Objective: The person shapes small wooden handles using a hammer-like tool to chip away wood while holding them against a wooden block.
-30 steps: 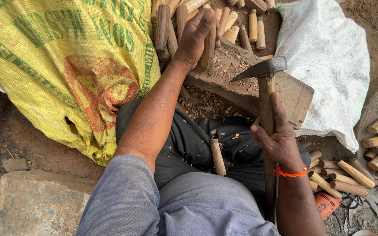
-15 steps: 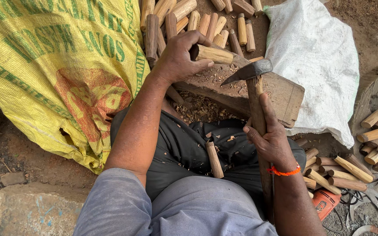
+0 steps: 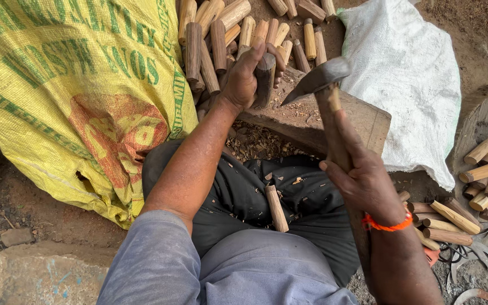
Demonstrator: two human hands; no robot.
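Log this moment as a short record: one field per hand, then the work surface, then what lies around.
left hand: grips a dark wooden peg, held upright on the block
right hand: holds the hatchet by its wooden handle, blade beside the peg
block: wooden, chips scattered below
lap: one loose pale stick
around: yellow sack, white sack, pile of cut sticks

Counts, placed from the chopping block [image 3: 362, 121]: one hatchet [image 3: 317, 79] over it; one wooden peg [image 3: 265, 79] held upright on it; one loose peg [image 3: 276, 208] below it on the lap. One yellow sack [image 3: 69, 96] left of it, one white sack [image 3: 408, 85] right. Peg pile [image 3: 238, 28] behind it: roughly twenty, exact number unclear. Two hands: left hand [image 3: 244, 76], right hand [image 3: 362, 181].
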